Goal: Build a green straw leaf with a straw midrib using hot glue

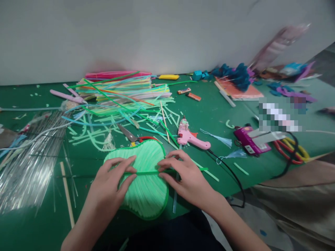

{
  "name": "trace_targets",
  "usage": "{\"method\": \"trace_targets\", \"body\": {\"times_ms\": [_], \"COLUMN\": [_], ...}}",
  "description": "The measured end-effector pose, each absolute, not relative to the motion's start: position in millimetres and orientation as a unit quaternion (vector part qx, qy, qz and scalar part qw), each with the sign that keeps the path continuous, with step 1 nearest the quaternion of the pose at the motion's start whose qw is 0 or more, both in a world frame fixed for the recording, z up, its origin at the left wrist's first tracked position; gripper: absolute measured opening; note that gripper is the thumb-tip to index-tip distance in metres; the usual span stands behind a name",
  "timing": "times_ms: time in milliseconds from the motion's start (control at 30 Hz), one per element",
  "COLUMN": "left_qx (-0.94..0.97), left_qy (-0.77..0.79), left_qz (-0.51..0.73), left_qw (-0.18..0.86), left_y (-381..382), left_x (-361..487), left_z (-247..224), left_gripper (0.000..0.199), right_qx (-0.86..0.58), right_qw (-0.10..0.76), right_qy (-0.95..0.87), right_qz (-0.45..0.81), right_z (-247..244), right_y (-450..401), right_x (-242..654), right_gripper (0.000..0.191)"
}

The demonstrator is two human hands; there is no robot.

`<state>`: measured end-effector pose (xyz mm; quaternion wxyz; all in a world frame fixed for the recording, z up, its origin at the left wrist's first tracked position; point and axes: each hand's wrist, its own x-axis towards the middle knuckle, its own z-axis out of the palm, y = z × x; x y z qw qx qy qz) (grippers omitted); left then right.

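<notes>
A light green piece made of pipe cleaners, rounded and narrower at the waist, with a darker green edge, lies in front of me. Across its middle runs a dark green pipe cleaner. My left hand pinches this strip near its left part, thumb below and fingers above. My right hand pinches the same strip further right, and the strip's free end sticks out beyond that hand. Just behind the piece lie scissors with red handles, partly hidden by it. A pink glue gun rests behind my right hand.
A heap of coloured pipe cleaners lies at the back. Silvery wires spread at the left beside a wooden stick. At the right are a purple box with cables, blue tassels and another person's leg.
</notes>
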<state>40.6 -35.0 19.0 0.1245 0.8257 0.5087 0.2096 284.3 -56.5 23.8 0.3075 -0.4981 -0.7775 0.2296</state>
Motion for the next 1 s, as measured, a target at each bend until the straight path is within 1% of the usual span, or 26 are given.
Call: {"method": "trace_targets", "body": {"times_ms": [500,667,1000], "left_qx": [0.831,0.829,0.827], "left_qy": [0.505,0.508,0.510], "left_qz": [0.196,0.190,0.196], "left_qw": [0.122,0.137,0.134], "left_y": [-36,-36,-36], "left_x": [41,39,39], "left_z": [24,24,25], "left_gripper": [0.042,0.043,0.043], "right_qx": [-0.508,-0.522,-0.533], "right_qw": [0.306,0.295,0.316], "right_qy": [-0.767,-0.768,-0.764], "right_qz": [0.245,0.225,0.182], "right_z": [28,33,34], "right_y": [-61,-62,-64], "right_x": [297,308,313], "right_gripper": [0.019,0.020,0.020]}}
